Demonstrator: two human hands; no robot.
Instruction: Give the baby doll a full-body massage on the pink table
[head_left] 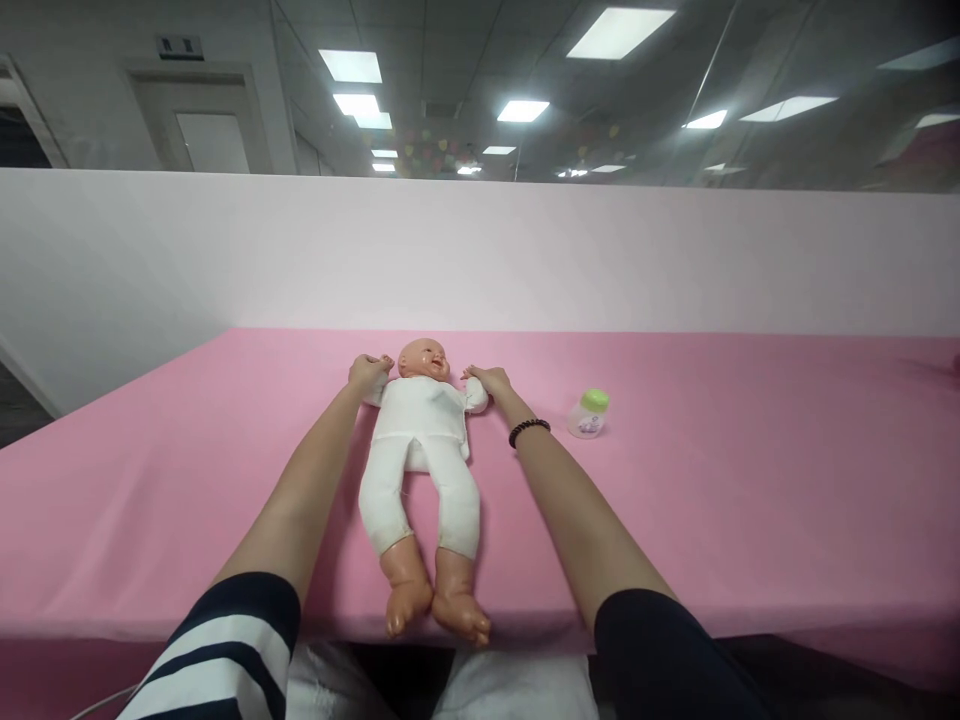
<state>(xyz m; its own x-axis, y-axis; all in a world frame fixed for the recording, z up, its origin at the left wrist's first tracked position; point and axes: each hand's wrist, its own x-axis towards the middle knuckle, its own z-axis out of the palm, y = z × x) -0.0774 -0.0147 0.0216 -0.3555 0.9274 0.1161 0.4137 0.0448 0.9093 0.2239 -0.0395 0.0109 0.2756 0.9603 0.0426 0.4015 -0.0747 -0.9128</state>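
A baby doll with a white cloth body lies on its back on the pink surface, head away from me and bare feet at the near edge. Its arms are raised beside its head. My left hand is closed round the doll's hand at the left of its head. On the other side, my right hand pinches the doll's other hand. A small jar with a green lid stands to the right of my right wrist.
The pink-covered table reaches to both sides. A low white wall runs along its back, with dark glass and reflected ceiling lights above. A door stands beyond at the upper left.
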